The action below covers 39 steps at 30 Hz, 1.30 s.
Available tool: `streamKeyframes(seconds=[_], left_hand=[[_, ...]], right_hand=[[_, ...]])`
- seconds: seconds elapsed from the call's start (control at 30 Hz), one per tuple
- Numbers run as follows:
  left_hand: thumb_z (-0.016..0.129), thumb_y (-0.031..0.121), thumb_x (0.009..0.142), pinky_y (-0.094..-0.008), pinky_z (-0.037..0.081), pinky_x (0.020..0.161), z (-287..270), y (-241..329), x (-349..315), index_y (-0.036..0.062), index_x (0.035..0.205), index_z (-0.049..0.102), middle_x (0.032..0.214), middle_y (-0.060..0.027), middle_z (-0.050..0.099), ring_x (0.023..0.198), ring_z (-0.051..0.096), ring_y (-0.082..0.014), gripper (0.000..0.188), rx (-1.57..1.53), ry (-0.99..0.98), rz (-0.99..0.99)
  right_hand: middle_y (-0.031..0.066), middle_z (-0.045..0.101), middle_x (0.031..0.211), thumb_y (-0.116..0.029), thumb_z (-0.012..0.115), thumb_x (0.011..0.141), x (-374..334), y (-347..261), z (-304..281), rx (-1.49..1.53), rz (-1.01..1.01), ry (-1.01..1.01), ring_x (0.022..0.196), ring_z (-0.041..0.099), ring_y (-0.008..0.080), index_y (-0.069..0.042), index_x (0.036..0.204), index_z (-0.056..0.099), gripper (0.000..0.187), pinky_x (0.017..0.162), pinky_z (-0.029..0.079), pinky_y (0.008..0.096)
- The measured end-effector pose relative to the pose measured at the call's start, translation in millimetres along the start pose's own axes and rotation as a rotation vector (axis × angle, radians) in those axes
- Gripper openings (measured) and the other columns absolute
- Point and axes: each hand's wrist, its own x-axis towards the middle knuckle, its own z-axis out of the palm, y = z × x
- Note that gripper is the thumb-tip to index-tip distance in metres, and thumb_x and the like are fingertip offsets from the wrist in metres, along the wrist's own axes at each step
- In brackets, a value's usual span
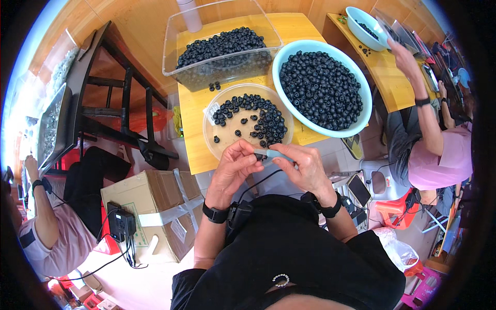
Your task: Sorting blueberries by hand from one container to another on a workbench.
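Observation:
Above the near rim of a round clear tray (208, 137), my left hand (233, 169) pinches a small black ring-like part (259, 157) between thumb and fingers. My right hand (306, 166) grips a small tool with a light blue handle (277, 154); its flat greyish end meets the black part, and its exact kind is partly hidden by my fingers. Loose black parts (271, 120) of the same sort lie in the tray, thickest at its right side. To the right, a light blue basin (276, 77) is heaped with more of them.
A clear plastic box (206, 71) of black parts stands at the back of the yellow table (192, 147). At my left are a taped cardboard box (155, 194) and a dark stool (124, 98). People work on both sides; another basin (352, 15) sits at the far right.

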Motion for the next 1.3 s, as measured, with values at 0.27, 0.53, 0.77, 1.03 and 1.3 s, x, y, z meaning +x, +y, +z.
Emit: streamKeyframes(seconds=[0.27,0.53,0.77,1.03,1.3], left_hand=[[0.064,-0.003,0.078,-0.0272,0.058,0.070,11,2,-2,0.0043,0.102,0.049,0.094,-0.0096,0.064,0.078,0.065,-0.0147,0.029,0.117,0.079,-0.053],[0.063,-0.005,0.078,-0.0274,0.058,0.071,12,-3,3,0.0043,0.108,0.048,0.097,-0.0120,0.063,0.084,0.066,-0.0177,0.036,0.141,-0.014,-0.170],[0.061,0.002,0.084,-0.0264,0.055,0.071,-5,21,-5,0.0037,0.107,0.053,0.097,-0.0085,0.063,0.079,0.063,-0.0139,0.024,0.382,0.274,0.032],[0.062,0.000,0.081,-0.0234,0.052,0.065,-36,59,-10,-0.0033,0.094,0.062,0.084,-0.0056,0.064,0.071,0.060,-0.0091,0.013,1.044,0.647,0.410],[0.060,-0.004,0.064,-0.0380,0.046,0.065,-30,44,15,0.0023,0.078,0.066,0.077,-0.0135,0.063,0.073,0.058,-0.0304,0.017,2.266,0.521,0.492]], right_hand=[[0.0115,0.062,0.077,-0.013,0.073,0.075,7,-11,-1,0.125,-0.061,0.080,0.062,0.061,0.0240,-0.004,0.101,0.066,0.028,0.055,0.048,0.0336],[0.0084,0.060,0.077,-0.007,0.072,0.075,2,-11,1,0.283,-0.021,-0.048,0.067,0.059,0.0231,-0.007,0.101,0.067,0.027,0.059,0.047,0.0323],[-0.0016,0.063,0.081,-0.005,0.069,0.075,2,21,-32,0.330,0.290,0.286,0.073,0.054,0.0065,-0.004,0.095,0.066,0.020,0.062,0.045,0.0238],[0.0107,0.066,0.086,-0.008,0.069,0.076,0,68,-67,-0.262,0.324,0.545,0.069,0.062,0.0231,-0.004,0.102,0.065,0.027,0.067,0.048,0.0317],[0.0142,0.067,0.089,-0.013,0.067,0.079,2,61,-57,-0.447,0.351,0.585,0.078,0.065,0.0315,-0.005,0.099,0.066,0.022,0.068,0.050,0.0363]])
